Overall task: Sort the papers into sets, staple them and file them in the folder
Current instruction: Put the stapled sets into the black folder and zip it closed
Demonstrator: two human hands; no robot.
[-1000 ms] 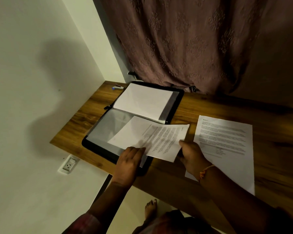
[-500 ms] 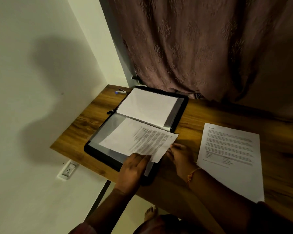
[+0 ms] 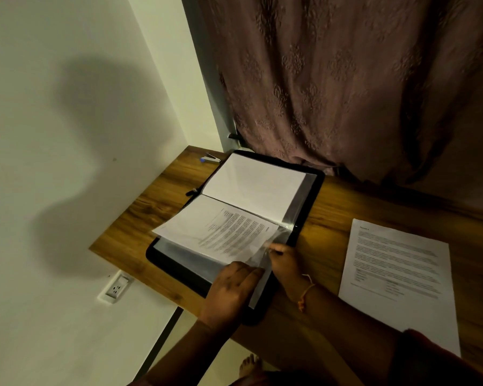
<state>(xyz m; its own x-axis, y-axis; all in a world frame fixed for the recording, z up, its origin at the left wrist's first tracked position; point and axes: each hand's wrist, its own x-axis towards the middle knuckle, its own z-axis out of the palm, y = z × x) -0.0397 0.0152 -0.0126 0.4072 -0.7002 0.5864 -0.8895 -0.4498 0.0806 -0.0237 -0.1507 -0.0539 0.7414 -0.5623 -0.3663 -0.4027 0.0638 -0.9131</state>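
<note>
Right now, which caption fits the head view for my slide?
Left hand presses a clear sleeve of the open black folder while right hand tucks in a printed sheet.

The printed sheet (image 3: 221, 229) has slid leftward. A second ago its right half hung over the bench (image 3: 326, 246); now it lies almost wholly over the near half of the folder (image 3: 315, 190), its far-left corner poking past the folder's left rim. The right hand (image 3: 286, 261) has followed it from the bench to the folder's right edge, pinching the sheet's corner at the clear sleeve (image 3: 265, 254). The left hand (image 3: 232, 291) has shifted slightly right along the sleeve's near edge.
</note>
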